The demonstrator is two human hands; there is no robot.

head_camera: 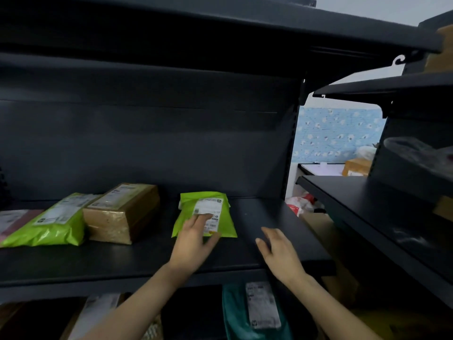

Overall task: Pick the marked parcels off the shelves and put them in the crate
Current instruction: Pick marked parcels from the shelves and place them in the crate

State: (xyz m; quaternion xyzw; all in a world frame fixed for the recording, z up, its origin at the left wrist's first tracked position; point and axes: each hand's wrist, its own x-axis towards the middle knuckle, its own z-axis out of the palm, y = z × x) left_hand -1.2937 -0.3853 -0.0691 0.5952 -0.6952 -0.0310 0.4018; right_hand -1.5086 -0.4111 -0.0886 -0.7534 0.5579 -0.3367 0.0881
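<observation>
- Here, the left hand (193, 239) lies on a lime-green mailer bag (190, 223) on the dark shelf (257, 217). Its fingers (199, 218) are stretched flat across the bag's white shipping label (208, 207), and the thumb lies along the bag's near edge, not closed round it.
- The label carries barcodes and lines of print, all too blurred to read.
- The right hand (279, 253) is at 3 o'clock of the bag, apart from it, low over the shelf. Its fingers are loose and spread, holding nothing; whether it touches the board I cannot tell.
- At 9 o'clock of the bag stands a taped brown cardboard box (122, 214) with a white label on top, print unreadable.
- Touching the box on its 9 o'clock side is a second lime-green mailer (54, 224), also labelled, with a small dark logo square at the label's corner.
- Further toward 9 o'clock, at the frame edge, lies a pinkish parcel (14, 222).
- On the shelf below, at 6 o'clock, lies a teal mailer (235, 315) with a long white label (263, 305), its text illegible.
</observation>
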